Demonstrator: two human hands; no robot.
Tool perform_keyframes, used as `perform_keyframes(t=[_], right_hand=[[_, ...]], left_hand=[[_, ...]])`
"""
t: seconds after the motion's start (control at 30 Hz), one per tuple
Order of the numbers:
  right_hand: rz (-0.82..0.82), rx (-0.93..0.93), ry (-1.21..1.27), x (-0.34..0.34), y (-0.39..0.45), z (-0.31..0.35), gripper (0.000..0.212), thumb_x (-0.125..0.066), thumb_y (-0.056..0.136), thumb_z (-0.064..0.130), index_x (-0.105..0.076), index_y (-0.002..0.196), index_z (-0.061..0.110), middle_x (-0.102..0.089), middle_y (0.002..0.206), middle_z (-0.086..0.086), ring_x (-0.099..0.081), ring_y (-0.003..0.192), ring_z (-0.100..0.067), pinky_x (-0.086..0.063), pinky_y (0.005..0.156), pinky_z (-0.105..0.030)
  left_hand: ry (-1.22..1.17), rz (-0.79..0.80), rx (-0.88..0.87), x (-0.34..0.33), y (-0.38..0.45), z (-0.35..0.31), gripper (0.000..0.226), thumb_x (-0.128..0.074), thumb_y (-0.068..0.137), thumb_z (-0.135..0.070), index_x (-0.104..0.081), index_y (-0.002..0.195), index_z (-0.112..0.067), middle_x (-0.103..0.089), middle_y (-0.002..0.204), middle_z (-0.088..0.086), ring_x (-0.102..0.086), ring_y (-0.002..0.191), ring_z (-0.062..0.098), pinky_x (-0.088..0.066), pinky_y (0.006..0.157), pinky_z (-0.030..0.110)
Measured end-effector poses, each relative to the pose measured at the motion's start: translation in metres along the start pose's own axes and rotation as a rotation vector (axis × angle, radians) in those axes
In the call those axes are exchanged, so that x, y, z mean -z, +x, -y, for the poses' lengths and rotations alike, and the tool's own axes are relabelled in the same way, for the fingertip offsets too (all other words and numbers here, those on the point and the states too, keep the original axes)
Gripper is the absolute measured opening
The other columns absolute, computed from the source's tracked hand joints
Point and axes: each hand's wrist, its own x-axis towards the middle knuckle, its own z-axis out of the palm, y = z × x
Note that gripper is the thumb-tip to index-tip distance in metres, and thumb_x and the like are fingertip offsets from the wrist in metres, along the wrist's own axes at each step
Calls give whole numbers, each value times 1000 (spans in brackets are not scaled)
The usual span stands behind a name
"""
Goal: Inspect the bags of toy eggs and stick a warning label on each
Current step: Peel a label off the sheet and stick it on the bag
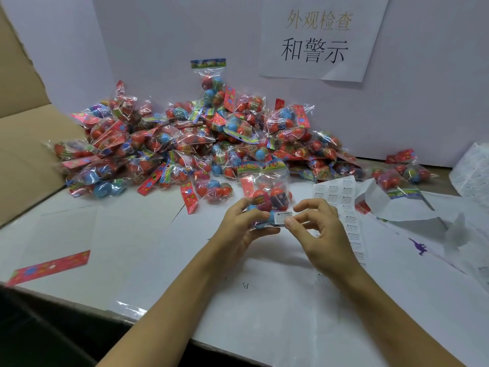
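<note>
- Pale wall panel (pixel 158 35) behind the worktop, carrying a white paper sign (pixel 321 38) printed with Chinese characters; a brown cardboard flap (pixel 23 123) stands at the left.
- White paper-covered worktop (pixel 132 247), on which everything lies.
- Large heap of clear plastic bags of red and blue toy eggs (pixel 185 144), against the wall, apparently awaiting inspection.
- White sheet of small printed warning labels (pixel 344 205), just right of my hands.
- My left hand (pixel 243 226), fingers curled round one clear bag of toy eggs (pixel 270 197), held above the worktop's centre.
- My right hand (pixel 315 229), thumb and forefinger pinching a small white warning label (pixel 281 218) against that bag.
- Step in hand, as I judge it: sticking the label. Next: press it flat, then release.
</note>
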Motion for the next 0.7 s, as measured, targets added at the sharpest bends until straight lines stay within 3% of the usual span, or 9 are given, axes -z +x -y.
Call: perform_keyframes(t=[0.27, 0.47, 0.6, 0.7], right_hand=[[-6, 21, -21, -1, -1, -1, 12, -74, 90, 14, -72, 78, 14, -56, 107, 10, -53, 110, -18, -48, 79, -16], [-14, 39, -52, -2, -1, -4, 10, -74, 89, 16, -73, 81, 11, -55, 105, 12, -51, 110, -16, -50, 79, -19], [-59, 42, -56, -4, -2, -3, 13, -77, 87, 22, -71, 76, 19, -56, 101, 13, -53, 107, -17, -52, 78, -29], [-89, 25, -61, -6, -2, -3, 18, -78, 85, 29, -69, 71, 23, -56, 98, 15, -55, 104, -19, -50, 75, -29]], left_hand=[[51, 49, -53, 3, -3, 2, 55, -74, 74, -5, -57, 127, -6, -74, 109, 20, -75, 97, 29, -60, 79, 31], [163, 64, -97, 4, -4, 6, 53, -83, 78, -8, -59, 124, -22, -77, 106, 7, -74, 100, 28, -60, 80, 31], [193, 52, -100, 3, -5, 5, 55, -83, 78, -9, -58, 124, -25, -77, 107, 4, -74, 102, 25, -61, 79, 31], [218, 54, -115, 1, -6, 6, 60, -82, 75, -13, -58, 129, -21, -76, 111, 7, -73, 104, 28, -61, 80, 34]])
